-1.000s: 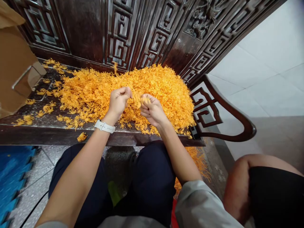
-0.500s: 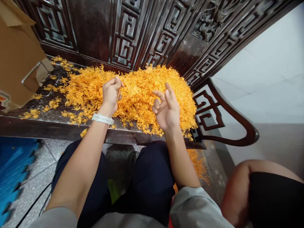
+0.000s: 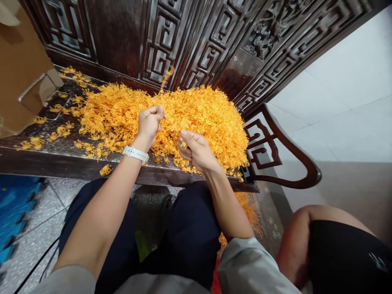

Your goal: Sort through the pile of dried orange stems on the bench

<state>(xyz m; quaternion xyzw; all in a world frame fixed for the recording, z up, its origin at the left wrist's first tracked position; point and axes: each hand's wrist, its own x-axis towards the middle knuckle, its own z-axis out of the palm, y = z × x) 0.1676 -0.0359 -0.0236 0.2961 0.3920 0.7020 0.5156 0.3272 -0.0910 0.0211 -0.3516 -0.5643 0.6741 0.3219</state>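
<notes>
A large heap of small, spidery orange pieces (image 3: 211, 110) covers much of the dark wooden bench seat (image 3: 30, 161). My left hand (image 3: 149, 124), with a pale watch band at the wrist, is pinched closed in front of the heap. Above its fingertips rises a thin orange strand (image 3: 167, 77) with a knobbly top; the point where it meets the fingers is hard to make out. My right hand (image 3: 196, 150) is closed to the right and slightly lower, with bits of orange showing between its fingers. The two hands are close but apart.
A cardboard box (image 3: 24, 73) with a metal handle stands at the left end. Behind the heap rises the carved backrest (image 3: 118, 36); a curved armrest (image 3: 309, 171) closes the right end. Another person's leg (image 3: 300, 241) is at lower right. Blue mats (image 3: 18, 212) lie at left.
My right hand has gone from open fingers to closed on orange bits, moving left and down toward my left hand. The upright orange strand now shows above my left hand.
</notes>
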